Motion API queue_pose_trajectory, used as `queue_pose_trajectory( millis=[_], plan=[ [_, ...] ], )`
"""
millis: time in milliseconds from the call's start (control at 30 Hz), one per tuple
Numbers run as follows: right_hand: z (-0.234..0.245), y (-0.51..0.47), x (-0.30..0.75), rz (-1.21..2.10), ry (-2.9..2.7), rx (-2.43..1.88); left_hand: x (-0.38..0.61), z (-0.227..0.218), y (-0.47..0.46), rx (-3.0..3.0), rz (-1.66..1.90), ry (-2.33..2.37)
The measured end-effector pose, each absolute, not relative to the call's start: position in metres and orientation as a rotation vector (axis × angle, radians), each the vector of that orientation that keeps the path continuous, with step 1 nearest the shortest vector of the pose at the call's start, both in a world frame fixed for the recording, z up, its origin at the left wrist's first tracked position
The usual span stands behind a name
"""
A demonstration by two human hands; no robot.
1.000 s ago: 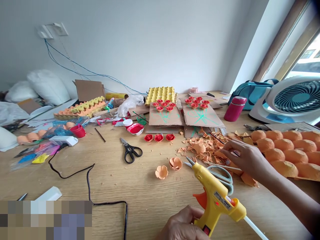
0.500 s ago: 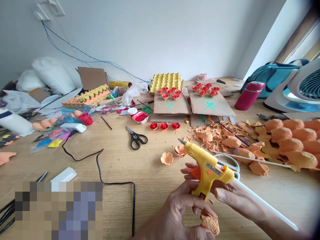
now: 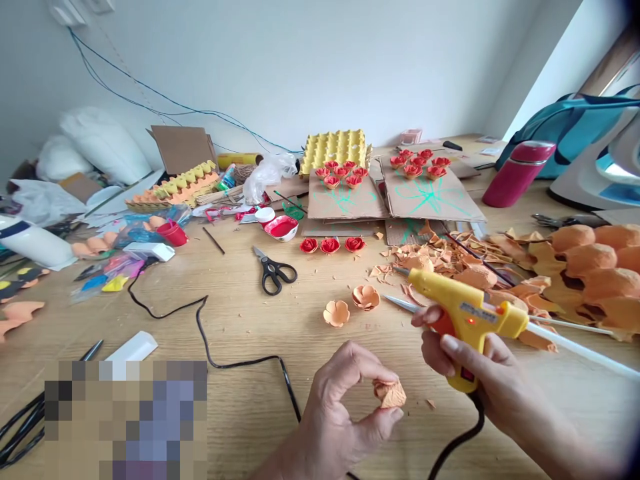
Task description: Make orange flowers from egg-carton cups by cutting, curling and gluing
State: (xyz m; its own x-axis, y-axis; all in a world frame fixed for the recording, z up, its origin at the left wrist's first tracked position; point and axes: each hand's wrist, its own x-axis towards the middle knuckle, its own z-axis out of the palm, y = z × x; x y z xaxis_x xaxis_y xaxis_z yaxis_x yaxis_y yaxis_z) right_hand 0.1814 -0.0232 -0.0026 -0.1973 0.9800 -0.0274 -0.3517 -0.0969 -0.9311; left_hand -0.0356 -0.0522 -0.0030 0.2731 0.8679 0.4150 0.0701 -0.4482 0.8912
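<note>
Between the thumb and forefinger of my left hand (image 3: 345, 410) is a small crumpled orange egg-carton piece (image 3: 391, 395), rolled up like a rosebud. My right hand (image 3: 480, 367) is wrapped round the handle of a yellow hot glue gun (image 3: 465, 313), fingers at the orange trigger. The gun's nozzle points left, a white glue stick (image 3: 583, 347) runs out of its back, and its small red light is on. Beyond my left hand, two orange egg-carton flower cups (image 3: 336, 313) lie on the table. The scissors' blade (image 3: 401, 304) shows behind the glue gun; their handles are hidden.
Black-handled scissors (image 3: 273, 272) lie mid-table near several red paper roses (image 3: 330, 246). Behind stand cardboard sheets (image 3: 433, 197) bearing more roses, and a bowl of red paint (image 3: 281, 228). Carton scraps (image 3: 450, 263) and an orange egg tray (image 3: 595, 267) fill the right. A black cord (image 3: 240, 364) crosses the left.
My right hand has moved right with the glue gun, now gripping its handle. My left hand has come away from the gun, still pinching the orange piece. The view has shifted slightly.
</note>
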Motion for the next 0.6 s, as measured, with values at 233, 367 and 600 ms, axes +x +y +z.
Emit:
queue_pose_trajectory(
  millis=[233,367,600],
  plan=[
    [-0.010,-0.041,0.158,1.746,-0.987,-0.981,-0.034,-0.002,-0.051,1.993,1.350,1.029],
    [-0.011,-0.042,0.152,1.867,-0.968,-0.940,-0.033,-0.005,-0.051,2.042,1.361,1.074],
    [-0.013,-0.042,0.149,1.927,-0.899,-0.865,-0.032,-0.006,-0.049,2.130,1.365,1.046]
  ],
)
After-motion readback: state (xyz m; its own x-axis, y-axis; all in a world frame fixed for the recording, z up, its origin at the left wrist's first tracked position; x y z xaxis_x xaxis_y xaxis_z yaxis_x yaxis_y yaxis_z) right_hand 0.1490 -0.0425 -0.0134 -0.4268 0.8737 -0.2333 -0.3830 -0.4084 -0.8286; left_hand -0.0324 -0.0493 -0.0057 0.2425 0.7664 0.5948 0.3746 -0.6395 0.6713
